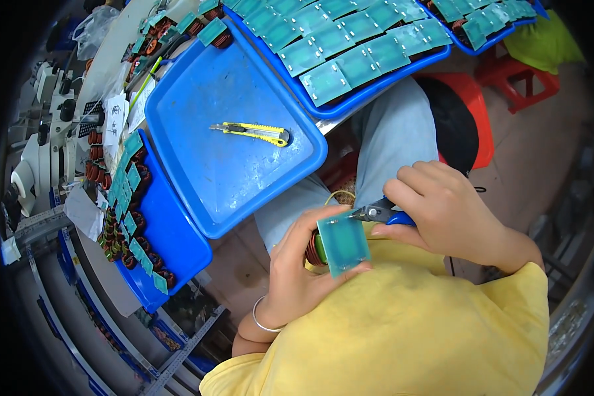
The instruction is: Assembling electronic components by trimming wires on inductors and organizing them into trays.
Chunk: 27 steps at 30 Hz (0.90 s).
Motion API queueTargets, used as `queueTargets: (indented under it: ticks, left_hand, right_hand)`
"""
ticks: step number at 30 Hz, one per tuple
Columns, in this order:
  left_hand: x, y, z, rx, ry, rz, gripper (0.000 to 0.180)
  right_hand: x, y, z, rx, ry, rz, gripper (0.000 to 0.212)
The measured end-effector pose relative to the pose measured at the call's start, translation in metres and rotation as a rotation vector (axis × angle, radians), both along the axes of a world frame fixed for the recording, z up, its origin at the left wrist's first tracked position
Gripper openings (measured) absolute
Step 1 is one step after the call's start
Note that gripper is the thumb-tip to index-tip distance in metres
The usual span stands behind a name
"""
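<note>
My left hand point(296, 263) grips a copper-wound coil point(315, 249) fixed to the back of a square teal circuit board point(344, 243), the board's flat face turned up toward me. Closed around blue-handled cutting pliers point(380, 211), my right hand point(440, 206) holds their jaws at the board's upper edge, by a small solder point. Whether the jaws are fully closed on a wire end cannot be made out. A thin yellowish loop shows just beyond the board.
A blue tray point(198, 86) ahead holds a yellow utility knife point(252, 132). Another blue tray point(376, 82) carries rows of teal boards point(360, 61). At left, a blue tray point(171, 231) holds several coils with boards. Red stools point(485, 132) stand at right.
</note>
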State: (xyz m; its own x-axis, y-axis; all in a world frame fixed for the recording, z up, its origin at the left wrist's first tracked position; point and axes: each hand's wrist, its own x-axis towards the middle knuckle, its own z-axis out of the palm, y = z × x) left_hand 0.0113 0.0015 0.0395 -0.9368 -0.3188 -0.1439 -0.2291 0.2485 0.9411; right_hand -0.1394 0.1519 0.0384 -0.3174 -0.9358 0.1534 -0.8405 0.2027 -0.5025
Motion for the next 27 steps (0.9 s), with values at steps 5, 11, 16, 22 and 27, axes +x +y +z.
queueTargets:
  ticks: [5, 11, 16, 22, 27]
  left_hand:
    - [-0.008, -0.008, -0.037, 0.173, -0.135, 0.037, 0.047]
    - [-0.002, -0.026, -0.141, 0.663, -0.511, 0.057, 0.024]
    - [0.015, -0.035, -0.169, 0.715, -0.555, 0.087, 0.024]
    - [0.019, -0.028, -0.157, 0.624, -0.428, 0.175, 0.028]
    - [0.007, -0.012, -0.107, 0.56, -0.261, 0.085, 0.038]
  right_hand:
    - [-0.008, -0.007, -0.032, 0.376, -0.321, 0.037, 0.04]
    - [0.005, -0.025, -0.18, 0.526, -0.775, 0.186, 0.06]
    - [0.022, -0.039, -0.203, 0.671, -0.883, 0.175, 0.063]
    - [0.022, -0.03, -0.176, 0.484, -0.855, -0.02, 0.058]
    - [0.011, -0.009, -0.097, 0.314, -0.677, -0.148, 0.041]
